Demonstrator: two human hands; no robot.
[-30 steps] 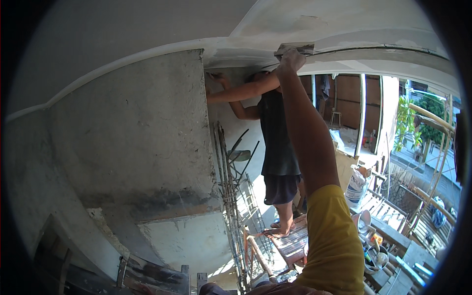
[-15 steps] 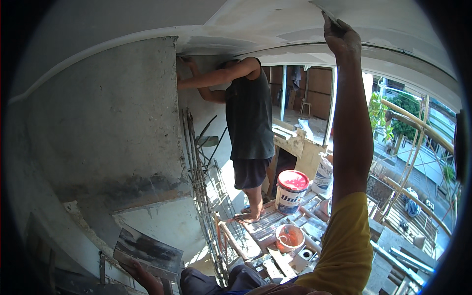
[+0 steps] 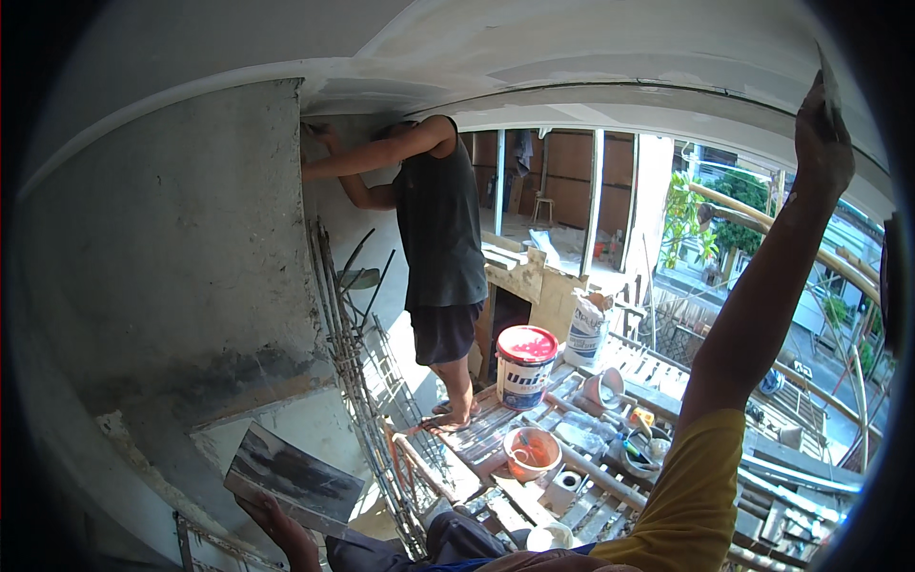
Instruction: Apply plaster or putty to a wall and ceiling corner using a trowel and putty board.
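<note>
My right hand (image 3: 824, 145) is wrapped around a flat blade (image 3: 829, 88), raised at the ceiling (image 3: 591, 43) on the far right; from here I can't tell whether its edge touches. My left hand (image 3: 274, 524) grasps a smeared board (image 3: 297, 477) by its lower left corner, down low. To work well, I'd judge, the blade wants a shallow, even angle and steady pressure, with the board kept level. Compared with half a second ago, the blade is farther right in view, while the co-worker (image 3: 438, 238) appears farther left, so the camera has probably turned too.
</note>
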